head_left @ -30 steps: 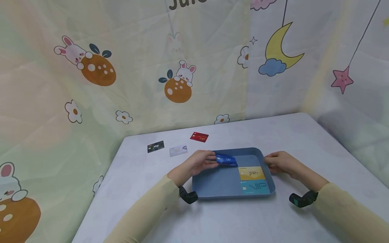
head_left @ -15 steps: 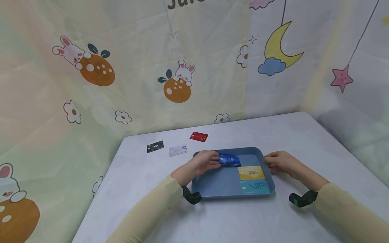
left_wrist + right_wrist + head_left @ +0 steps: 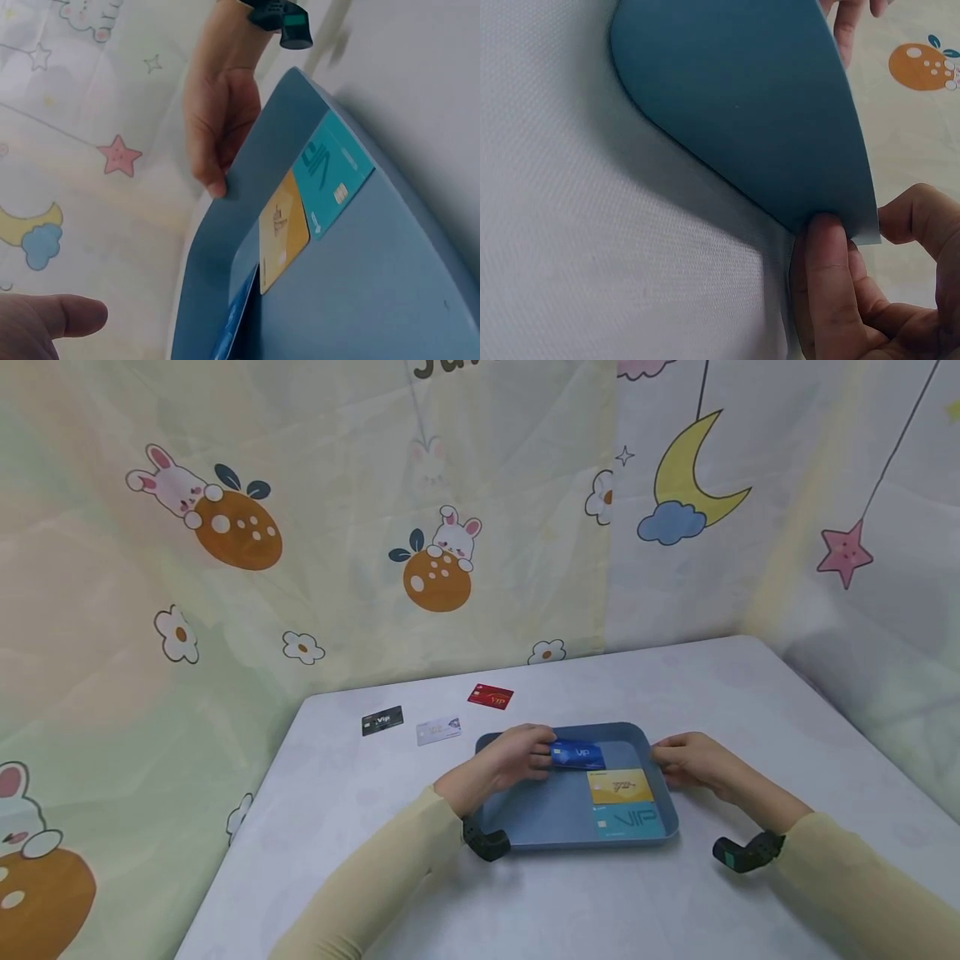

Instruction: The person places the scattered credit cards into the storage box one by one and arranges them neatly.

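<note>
A blue VIP card point(image 3: 579, 755) lies tilted over the far part of the blue-grey tray point(image 3: 525, 837). My left hand point(image 3: 517, 754) holds this card at its left end; in the left wrist view the thumb point(image 3: 71, 316) shows, but the grip itself is out of frame. A yellow card point(image 3: 621, 786) and a teal VIP card point(image 3: 627, 820) lie flat in the tray's right side, the yellow behind the teal. My right hand point(image 3: 693, 762) grips the tray's right wall, with thumb and fingers point(image 3: 831, 285) on either side of the rim.
On the white table point(image 3: 405, 893), behind and left of the tray, lie a black VIP card point(image 3: 382, 721), a silver-white card point(image 3: 438, 730) and a red VIP card point(image 3: 491, 696). Printed cloth point(image 3: 337, 527) hangs behind the table.
The left hand has moved right over the tray, and the blue card has shifted right along with it. The right hand and the other cards have stayed in place.
</note>
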Available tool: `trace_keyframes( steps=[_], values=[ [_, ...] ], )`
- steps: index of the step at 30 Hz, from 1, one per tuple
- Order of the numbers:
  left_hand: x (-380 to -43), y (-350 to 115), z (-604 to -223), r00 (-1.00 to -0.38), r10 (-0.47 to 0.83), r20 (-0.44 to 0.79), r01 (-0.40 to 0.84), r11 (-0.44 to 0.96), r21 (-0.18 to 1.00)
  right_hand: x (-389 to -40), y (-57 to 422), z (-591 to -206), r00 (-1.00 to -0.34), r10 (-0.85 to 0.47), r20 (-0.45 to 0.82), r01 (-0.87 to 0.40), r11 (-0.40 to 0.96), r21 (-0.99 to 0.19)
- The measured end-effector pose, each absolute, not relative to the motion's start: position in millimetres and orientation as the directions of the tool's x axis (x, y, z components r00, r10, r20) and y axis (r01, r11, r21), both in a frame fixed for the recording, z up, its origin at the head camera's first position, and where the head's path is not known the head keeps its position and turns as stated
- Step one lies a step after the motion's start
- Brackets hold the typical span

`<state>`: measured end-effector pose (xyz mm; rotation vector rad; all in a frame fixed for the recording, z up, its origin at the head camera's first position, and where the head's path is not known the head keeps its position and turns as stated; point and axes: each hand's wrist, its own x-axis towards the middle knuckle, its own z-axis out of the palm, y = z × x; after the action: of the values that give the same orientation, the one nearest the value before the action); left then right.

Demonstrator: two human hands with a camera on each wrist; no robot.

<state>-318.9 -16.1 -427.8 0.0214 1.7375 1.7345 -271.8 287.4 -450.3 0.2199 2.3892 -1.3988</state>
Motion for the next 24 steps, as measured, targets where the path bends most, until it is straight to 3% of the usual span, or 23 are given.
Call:
trace_keyframes(
  steps=[24],
  values=[
    [-317, 16, -424, -0.734, 0.52, -0.437, -0.496, 0.03, 0.868, -273, 288, -453, -0.928, -0.047, -0.371, 0.295, 0.518, -0.803]
  ],
)
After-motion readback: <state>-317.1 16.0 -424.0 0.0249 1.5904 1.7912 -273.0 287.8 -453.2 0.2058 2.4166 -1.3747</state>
